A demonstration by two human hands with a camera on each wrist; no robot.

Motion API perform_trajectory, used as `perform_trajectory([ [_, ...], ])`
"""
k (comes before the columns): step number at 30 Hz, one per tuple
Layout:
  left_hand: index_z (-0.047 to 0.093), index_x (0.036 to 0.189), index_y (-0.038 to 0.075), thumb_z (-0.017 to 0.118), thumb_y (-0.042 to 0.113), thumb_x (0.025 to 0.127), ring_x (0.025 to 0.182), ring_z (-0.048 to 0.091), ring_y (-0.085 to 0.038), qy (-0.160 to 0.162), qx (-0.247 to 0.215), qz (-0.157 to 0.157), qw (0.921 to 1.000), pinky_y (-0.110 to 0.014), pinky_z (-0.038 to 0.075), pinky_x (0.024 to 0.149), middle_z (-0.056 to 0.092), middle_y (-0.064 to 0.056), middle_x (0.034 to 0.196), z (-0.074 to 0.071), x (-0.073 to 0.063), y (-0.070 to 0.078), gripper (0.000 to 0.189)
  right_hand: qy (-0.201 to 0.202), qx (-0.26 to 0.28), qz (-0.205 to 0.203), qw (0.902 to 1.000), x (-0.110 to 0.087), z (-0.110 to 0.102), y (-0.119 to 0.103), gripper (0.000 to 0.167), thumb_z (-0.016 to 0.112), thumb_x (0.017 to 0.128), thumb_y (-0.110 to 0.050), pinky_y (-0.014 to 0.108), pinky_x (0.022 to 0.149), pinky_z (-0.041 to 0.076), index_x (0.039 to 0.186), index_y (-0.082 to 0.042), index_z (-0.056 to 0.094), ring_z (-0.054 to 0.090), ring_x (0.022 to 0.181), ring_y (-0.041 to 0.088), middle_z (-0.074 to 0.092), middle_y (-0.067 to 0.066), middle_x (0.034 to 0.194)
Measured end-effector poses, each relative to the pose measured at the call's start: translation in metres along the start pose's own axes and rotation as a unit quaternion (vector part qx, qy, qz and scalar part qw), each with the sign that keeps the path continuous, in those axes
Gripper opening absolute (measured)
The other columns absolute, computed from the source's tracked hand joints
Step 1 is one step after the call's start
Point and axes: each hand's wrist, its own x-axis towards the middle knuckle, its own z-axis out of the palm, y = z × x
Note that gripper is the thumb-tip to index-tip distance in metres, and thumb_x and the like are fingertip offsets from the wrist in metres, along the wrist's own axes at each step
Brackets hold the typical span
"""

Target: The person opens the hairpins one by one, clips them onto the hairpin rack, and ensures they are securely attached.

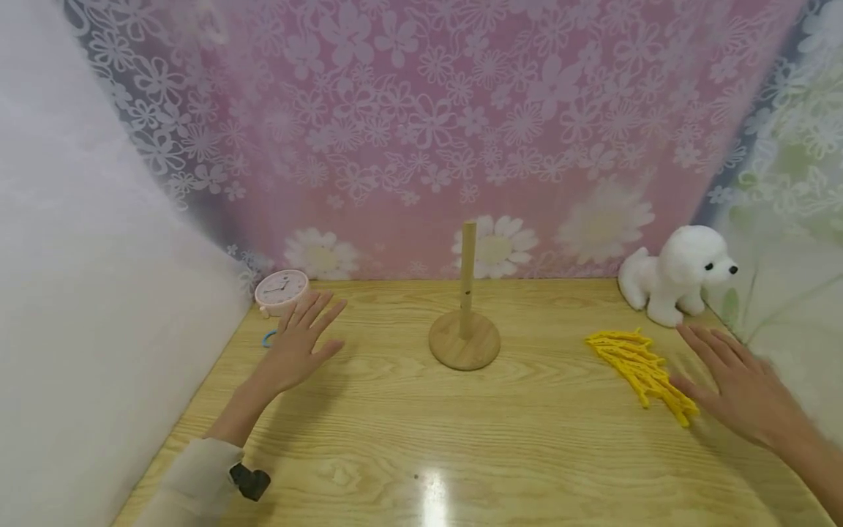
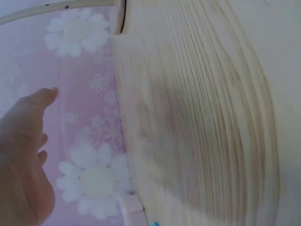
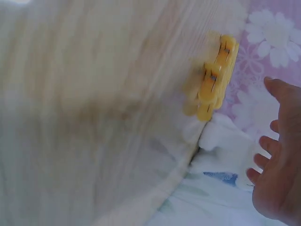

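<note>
Above the left of the table my left hand [image 1: 299,351] is held with fingers straight and spread, holding nothing. Just beyond it stands a pink alarm clock [image 1: 282,289], and part of a blue ring-like thing [image 1: 267,339] shows beside the wrist side of the hand. My right hand [image 1: 747,388] is stretched out on the right, its fingers straight and nothing in them. Beside its thumb lies a heap of yellow clothespins [image 1: 642,373]; their metal springs show in the right wrist view, where the clothespins [image 3: 211,80] sit beyond the thumb.
A wooden post on a round base [image 1: 465,344] stands upright at the middle of the wooden table [image 1: 395,439]. At the back right sits a white plush dog [image 1: 685,271]. A pink flowered cloth [image 1: 428,146] hangs behind the table; a white surface [image 1: 99,256] borders the left.
</note>
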Motion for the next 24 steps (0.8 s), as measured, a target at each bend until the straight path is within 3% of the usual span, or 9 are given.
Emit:
perform_trajectory([
  [3,0.034,0.164,0.013,0.066,0.034,0.103,0.159,0.014,-0.039,0.0,-0.069,-0.005,0.9976,-0.065,0.002,0.125,0.027,-0.016,0.17,0.013,0.01,0.004,0.072,-0.014,0.096,0.013,0.9952,-0.003,0.006,-0.003,0.094,0.074,0.099,-0.031,0.084,0.1,0.023,0.168,-0.009,0.014,0.028,0.134,0.066,0.028,0.038,0.159],
  [6,0.037,0.162,0.008,0.068,0.031,0.102,0.156,0.02,-0.043,-0.01,-0.137,-0.018,0.9904,-0.07,0.012,0.122,0.031,-0.02,0.167,0.024,0.019,0.008,0.071,-0.034,0.161,0.036,0.9856,-0.004,0.009,-0.01,0.091,0.077,0.097,-0.026,0.076,0.095,0.039,0.164,0.002,0.022,0.038,0.123,0.066,0.037,0.045,0.148],
  [9,0.035,0.163,0.009,0.066,0.033,0.104,0.156,0.02,-0.044,-0.039,-0.206,-0.053,0.9764,-0.071,0.019,0.121,0.03,-0.018,0.168,0.034,0.025,0.012,0.071,-0.065,0.183,0.077,0.9778,-0.004,0.007,-0.021,0.085,0.074,0.099,-0.031,0.055,0.075,0.057,0.159,0.008,0.029,0.05,0.113,0.061,0.04,0.044,0.146],
  [11,0.033,0.164,0.012,0.066,0.033,0.104,0.157,0.019,-0.043,-0.061,-0.248,-0.08,0.9635,-0.071,0.021,0.121,0.029,-0.017,0.169,0.042,0.03,0.016,0.072,-0.069,0.189,0.103,0.9742,-0.007,0.006,-0.026,0.08,0.074,0.099,-0.033,0.037,0.069,0.058,0.155,0.009,0.036,0.056,0.111,0.056,0.044,0.041,0.145],
  [14,0.029,0.166,0.015,0.065,0.034,0.105,0.157,0.019,-0.043,-0.087,-0.294,-0.112,0.9453,-0.069,0.022,0.121,0.028,-0.016,0.169,0.055,0.039,0.022,0.073,-0.051,0.191,0.132,0.9713,-0.012,0.006,-0.035,0.071,0.077,0.097,-0.032,0.02,0.063,0.054,0.149,0.007,0.048,0.065,0.103,0.039,0.051,0.036,0.141],
  [19,0.028,0.166,0.015,0.065,0.038,0.104,0.155,0.026,-0.04,-0.109,-0.322,-0.128,0.9318,-0.066,0.027,0.121,0.031,-0.013,0.169,0.072,0.055,0.034,0.075,-0.061,0.211,0.167,0.9611,-0.016,0.005,-0.046,0.066,0.075,0.098,-0.038,0.022,0.062,0.056,0.144,0.004,0.053,0.067,0.088,0.008,0.058,0.033,0.138],
  [24,0.03,0.166,0.014,0.064,0.043,0.104,0.155,0.03,-0.035,-0.131,-0.33,-0.111,0.9282,-0.06,0.03,0.122,0.034,-0.009,0.168,0.084,0.07,0.047,0.076,-0.097,0.254,0.191,0.9432,-0.015,0.01,-0.055,0.07,0.072,0.099,-0.042,0.027,0.063,0.059,0.145,0.007,0.051,0.065,0.081,-0.006,0.054,0.034,0.143],
])
